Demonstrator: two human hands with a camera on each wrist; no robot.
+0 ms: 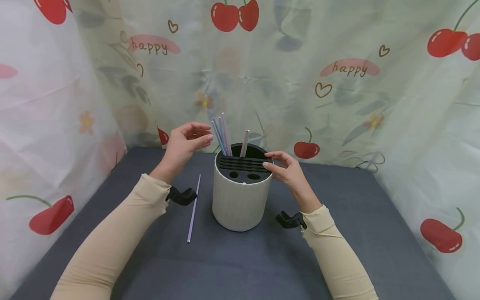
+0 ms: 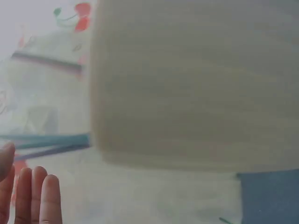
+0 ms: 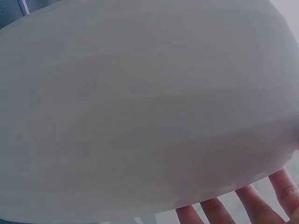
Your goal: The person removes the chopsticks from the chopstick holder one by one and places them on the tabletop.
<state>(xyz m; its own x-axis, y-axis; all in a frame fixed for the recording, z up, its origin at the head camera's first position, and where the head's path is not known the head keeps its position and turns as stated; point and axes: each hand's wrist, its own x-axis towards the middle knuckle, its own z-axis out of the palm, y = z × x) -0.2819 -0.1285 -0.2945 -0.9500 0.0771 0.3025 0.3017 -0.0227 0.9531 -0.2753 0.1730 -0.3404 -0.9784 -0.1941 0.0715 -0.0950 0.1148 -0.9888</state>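
**Has several straws standing, leaves one lying out**

Holds the left hand (image 1: pixel 187 135) up at the left edge of the holder's mouth, thumb apart from fingers, with no straw pinched between as far as can be seen. Points those fingertips right beside a leaning bunch of straws (image 1: pixel 224 137); cannot settle actual contact, given the blur in the left wrist view.

Grips the right side of the holder (image 1: pixel 240 204) with the right hand (image 1: pixel 286 168), bringing thumb and forefinger over the rim and spreading the other fingers round the wall. Seems to be steadying it there, upright on the dark table (image 1: pixel 240 266), between both hands.

Includes, inside that rim, a black insert (image 1: pixel 244 176) with long slots and, nearer the front, two holes. Keeps the leaning bunch of blue and pink straws seemingly in the rear compartment, behind the slots and toward the left. Adds a separate pinkish straw (image 1: pixel 245 143), perhaps two close together, toward the middle of that same compartment.

Looks mostly done, judging by the straws already in. Leaves, by the same reckoning, just one loose purple straw (image 1: pixel 193 210) to deal with, lying flat on the table to the left of the holder, apart from it and held by neither hand. Ends, farther out, at a printed cloth backdrop (image 1: pixel 262 58).
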